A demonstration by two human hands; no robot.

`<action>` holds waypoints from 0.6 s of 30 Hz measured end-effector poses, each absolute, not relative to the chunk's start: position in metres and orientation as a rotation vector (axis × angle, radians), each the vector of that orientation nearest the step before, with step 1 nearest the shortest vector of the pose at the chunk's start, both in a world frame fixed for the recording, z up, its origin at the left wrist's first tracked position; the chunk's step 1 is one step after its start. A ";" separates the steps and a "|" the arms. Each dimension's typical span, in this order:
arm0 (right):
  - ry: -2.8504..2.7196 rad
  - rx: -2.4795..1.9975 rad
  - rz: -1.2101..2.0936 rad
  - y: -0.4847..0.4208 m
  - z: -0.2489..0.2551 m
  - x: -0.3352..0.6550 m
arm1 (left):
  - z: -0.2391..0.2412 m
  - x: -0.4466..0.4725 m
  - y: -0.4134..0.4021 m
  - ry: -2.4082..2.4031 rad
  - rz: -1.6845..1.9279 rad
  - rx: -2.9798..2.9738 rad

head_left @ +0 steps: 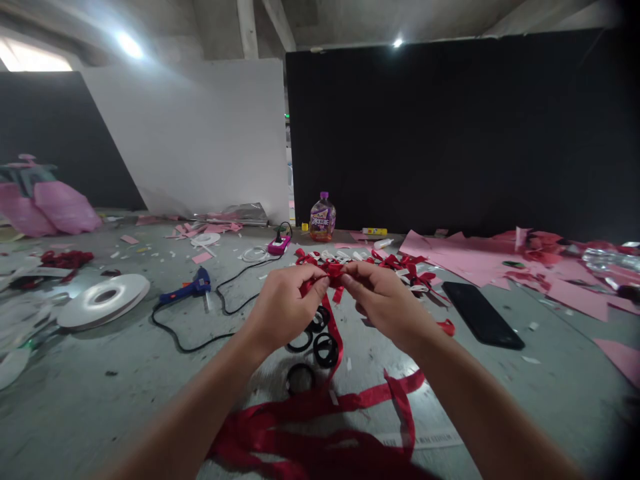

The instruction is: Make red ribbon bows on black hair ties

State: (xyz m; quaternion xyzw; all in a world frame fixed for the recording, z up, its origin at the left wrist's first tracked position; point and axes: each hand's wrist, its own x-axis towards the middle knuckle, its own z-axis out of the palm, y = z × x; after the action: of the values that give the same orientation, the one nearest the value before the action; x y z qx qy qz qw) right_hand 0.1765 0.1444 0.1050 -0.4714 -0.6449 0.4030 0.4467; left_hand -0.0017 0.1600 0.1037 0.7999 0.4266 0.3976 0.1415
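Note:
Between my two hands, above the middle of the table, is a red ribbon gathered into a small bunch. My left hand pinches its left side with thumb and forefinger. On the other side, my right hand grips it in the same way. One ribbon tail hangs down past several black rings, which look like hair ties. A long heap of red ribbon lies nearest to me, below my forearms. Behind my hands is a scatter of red bows and white pieces.
A blue glue gun with its cord and a white spool lie to the left. A black phone rests at the right, by pink sheets. A bottle stands at the back against black panels.

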 end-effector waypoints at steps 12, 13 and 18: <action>-1.308 -1.058 1.291 0.146 0.101 0.169 | 0.100 0.001 0.157 1.199 1.433 2.406; -1.313 -1.056 1.268 0.146 0.100 0.169 | 0.100 0.000 0.157 1.178 1.458 2.460; -1.286 -1.011 1.256 0.146 0.099 0.168 | 0.096 -0.001 0.157 1.131 1.564 2.651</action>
State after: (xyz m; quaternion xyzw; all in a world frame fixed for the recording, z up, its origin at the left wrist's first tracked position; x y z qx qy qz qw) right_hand 0.1682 0.1459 0.0994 -0.4207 -0.5348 0.5225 0.5138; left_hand -0.0010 0.1572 0.0962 0.8066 0.3439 0.4758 -0.0687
